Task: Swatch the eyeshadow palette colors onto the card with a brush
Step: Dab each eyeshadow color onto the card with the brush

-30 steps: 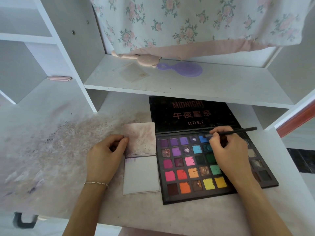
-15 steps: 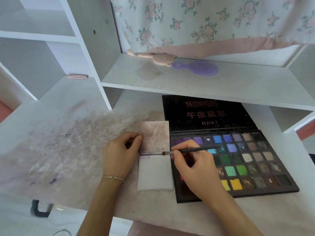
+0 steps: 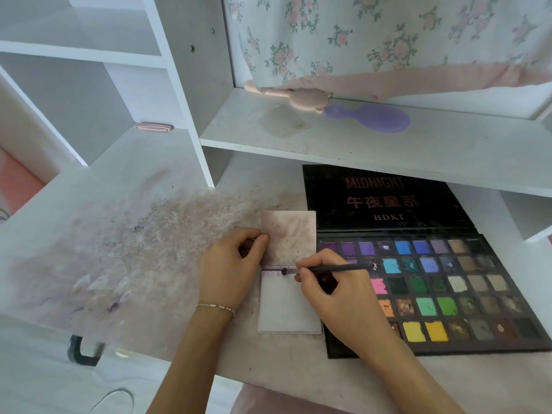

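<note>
Both hands work at the card: the left hand (image 3: 231, 268) pinches the card's (image 3: 289, 306) left edge, thumb tip on the stained upper half, while the right hand (image 3: 336, 289) grips the brush (image 3: 325, 268) like a pen, its fingers curled round the thin dark handle. The brush tip rests on the top edge of the clean lower half, where a faint purple smear shows. The card lies near the desk's (image 3: 149, 240) front edge, touching the left side of the open eyeshadow palette (image 3: 448, 294), whose black lid lies back flat under the shelf (image 3: 388, 141).

To do this stroke well, I would keep the left thumb pressing so the card cannot slide, drag the bristles in one short, even pass, and leave room below for further colours.

Around the card the desk is dusted with pinkish-purple powder, heaviest to the left. On the shelf behind lie a pink brush (image 3: 298, 97) and a purple hairbrush (image 3: 376, 117), under a floral cloth (image 3: 388, 40).
</note>
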{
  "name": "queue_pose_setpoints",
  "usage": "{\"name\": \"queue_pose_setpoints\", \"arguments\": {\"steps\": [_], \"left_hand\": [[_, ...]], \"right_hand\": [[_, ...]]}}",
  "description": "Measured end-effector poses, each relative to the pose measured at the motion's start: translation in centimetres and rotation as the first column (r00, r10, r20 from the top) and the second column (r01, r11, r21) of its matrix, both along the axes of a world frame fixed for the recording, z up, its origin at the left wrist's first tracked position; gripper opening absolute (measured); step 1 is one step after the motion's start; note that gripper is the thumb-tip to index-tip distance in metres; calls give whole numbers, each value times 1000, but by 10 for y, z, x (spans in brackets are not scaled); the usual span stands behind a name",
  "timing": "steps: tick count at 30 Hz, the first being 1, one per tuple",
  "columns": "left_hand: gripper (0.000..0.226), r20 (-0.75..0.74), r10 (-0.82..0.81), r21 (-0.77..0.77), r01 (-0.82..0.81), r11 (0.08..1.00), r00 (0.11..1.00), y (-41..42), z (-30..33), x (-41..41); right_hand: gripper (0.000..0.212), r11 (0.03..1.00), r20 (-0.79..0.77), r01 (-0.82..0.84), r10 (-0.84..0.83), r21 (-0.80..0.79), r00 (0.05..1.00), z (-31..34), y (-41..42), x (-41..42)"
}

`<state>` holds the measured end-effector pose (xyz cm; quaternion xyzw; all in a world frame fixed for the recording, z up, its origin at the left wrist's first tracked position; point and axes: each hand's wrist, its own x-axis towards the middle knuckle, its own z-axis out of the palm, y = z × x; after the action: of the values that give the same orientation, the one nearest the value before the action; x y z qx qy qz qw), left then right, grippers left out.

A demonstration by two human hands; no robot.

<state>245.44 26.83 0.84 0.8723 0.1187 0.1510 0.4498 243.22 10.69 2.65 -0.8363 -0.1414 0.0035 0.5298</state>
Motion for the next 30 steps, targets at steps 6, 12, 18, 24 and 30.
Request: {"name": "queue_pose_setpoints", "arguments": {"steps": [6,12,18,24,30], "left_hand": [[6,-5,-3,2,3,1000,1000,0,-1,0],[6,-13,-1,3,1,1000,1000,-1,0,0],[6,-13,-3,3,3,1000,1000,0,0,1],[6,-10,-13,10,13,1000,1000,0,0,0],[7,-3,-15,20,15,1000,1000,0,0,0]], "right_hand": [[24,999,-9,-15,15,-38,1000,1,0,0],[16,999,-10,-7,7,-52,1000,1,1,1],[16,998,-3,-18,18,-64,1000,1,1,0],[15,997,-10,-5,4,-71,1000,1,1,1],[14,997,-23,3,-5,-80,1000,1,2,1]]}}
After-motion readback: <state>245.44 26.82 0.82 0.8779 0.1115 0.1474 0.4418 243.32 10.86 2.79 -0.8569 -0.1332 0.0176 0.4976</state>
